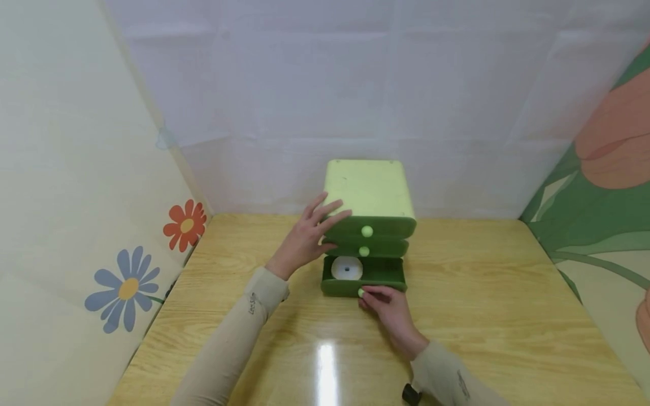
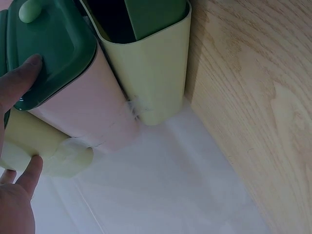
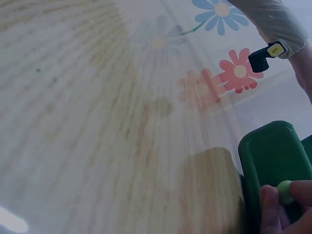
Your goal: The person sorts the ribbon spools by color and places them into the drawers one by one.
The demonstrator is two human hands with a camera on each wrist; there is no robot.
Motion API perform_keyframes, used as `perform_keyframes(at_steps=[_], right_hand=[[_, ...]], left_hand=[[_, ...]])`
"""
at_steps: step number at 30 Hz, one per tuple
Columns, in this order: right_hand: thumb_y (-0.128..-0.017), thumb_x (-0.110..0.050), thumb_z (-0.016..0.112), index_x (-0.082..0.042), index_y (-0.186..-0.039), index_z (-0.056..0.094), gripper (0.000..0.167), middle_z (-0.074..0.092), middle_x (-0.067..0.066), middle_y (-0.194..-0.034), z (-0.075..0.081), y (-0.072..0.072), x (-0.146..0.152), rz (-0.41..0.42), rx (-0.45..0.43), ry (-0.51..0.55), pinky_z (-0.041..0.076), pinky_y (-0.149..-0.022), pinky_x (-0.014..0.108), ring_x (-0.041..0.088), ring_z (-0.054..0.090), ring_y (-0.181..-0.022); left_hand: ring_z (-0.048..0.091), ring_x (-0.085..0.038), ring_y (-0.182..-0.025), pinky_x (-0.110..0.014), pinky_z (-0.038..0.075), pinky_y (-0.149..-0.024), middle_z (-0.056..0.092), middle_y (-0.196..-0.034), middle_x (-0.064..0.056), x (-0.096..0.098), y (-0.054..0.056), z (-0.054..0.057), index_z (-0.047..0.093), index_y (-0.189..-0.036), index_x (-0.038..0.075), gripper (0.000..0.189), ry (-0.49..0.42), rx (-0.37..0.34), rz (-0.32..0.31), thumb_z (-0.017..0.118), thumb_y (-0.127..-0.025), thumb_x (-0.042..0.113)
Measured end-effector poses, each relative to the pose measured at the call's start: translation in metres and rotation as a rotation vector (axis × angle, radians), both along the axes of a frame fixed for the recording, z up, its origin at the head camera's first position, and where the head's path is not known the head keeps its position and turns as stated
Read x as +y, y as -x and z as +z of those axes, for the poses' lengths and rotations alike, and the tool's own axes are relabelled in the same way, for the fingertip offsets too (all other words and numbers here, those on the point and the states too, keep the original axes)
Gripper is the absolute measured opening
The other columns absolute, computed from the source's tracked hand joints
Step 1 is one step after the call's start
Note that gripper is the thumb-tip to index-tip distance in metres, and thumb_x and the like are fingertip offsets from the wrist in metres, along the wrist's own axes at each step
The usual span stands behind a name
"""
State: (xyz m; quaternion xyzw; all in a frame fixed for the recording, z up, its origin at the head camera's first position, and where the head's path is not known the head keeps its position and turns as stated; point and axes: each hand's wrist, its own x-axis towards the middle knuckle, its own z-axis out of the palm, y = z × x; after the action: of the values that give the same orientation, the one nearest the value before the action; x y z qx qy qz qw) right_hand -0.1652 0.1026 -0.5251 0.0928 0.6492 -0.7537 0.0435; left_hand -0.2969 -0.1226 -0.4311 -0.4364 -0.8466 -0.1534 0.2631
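A small three-drawer cabinet (image 1: 369, 189) has a pale yellow-green top and dark green drawer fronts with light green knobs. Its bottom drawer (image 1: 383, 270) is pulled out, and a white round disc (image 1: 347, 268) with a small dark centre lies in the left part. My right hand (image 1: 390, 313) pinches the bottom drawer's knob (image 3: 284, 192) between thumb and fingers. On the cabinet's left side, my left hand (image 1: 304, 239) rests with spread, fairly straight fingers along the top edge. Its thumb (image 2: 22, 80) lies against a green drawer front in the left wrist view.
The cabinet stands on a wood-grain table (image 1: 482, 282) close to a white cloth backdrop (image 1: 304, 90). Flower-patterned panels flank the table, one with a blue flower (image 1: 128, 288). In the left wrist view, the cabinet's middle tier (image 2: 92, 105) is pink.
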Motion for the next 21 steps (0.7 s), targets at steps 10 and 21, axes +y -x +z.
perform_keyframes(at_steps=[10, 21], right_hand=[[-0.095, 0.005, 0.069, 0.010, -0.118, 0.070, 0.023, 0.072, 0.020, -0.113, -0.001, 0.014, 0.000, -0.019, 0.001, -0.008, 0.063, -0.088, 0.033, 0.020, 0.076, -0.092], [-0.095, 0.006, 0.069, 0.011, -0.119, 0.070, 0.025, 0.071, 0.023, -0.114, -0.003, 0.027, -0.001, -0.046, 0.020, 0.006, 0.063, -0.086, 0.030, 0.018, 0.076, -0.088]], left_hand=[[0.015, -0.033, -0.161, -0.044, 0.051, -0.112, 0.031, -0.168, -0.002, 0.001, -0.001, 0.001, 0.039, -0.159, 0.028, 0.098, 0.004, -0.016, 0.000, 0.093, -0.078, 0.018], [0.015, -0.034, -0.161, -0.045, 0.049, -0.114, 0.032, -0.168, -0.001, -0.001, -0.001, 0.000, 0.038, -0.159, 0.029, 0.101, 0.003, -0.008, 0.010, 0.094, -0.076, 0.018]])
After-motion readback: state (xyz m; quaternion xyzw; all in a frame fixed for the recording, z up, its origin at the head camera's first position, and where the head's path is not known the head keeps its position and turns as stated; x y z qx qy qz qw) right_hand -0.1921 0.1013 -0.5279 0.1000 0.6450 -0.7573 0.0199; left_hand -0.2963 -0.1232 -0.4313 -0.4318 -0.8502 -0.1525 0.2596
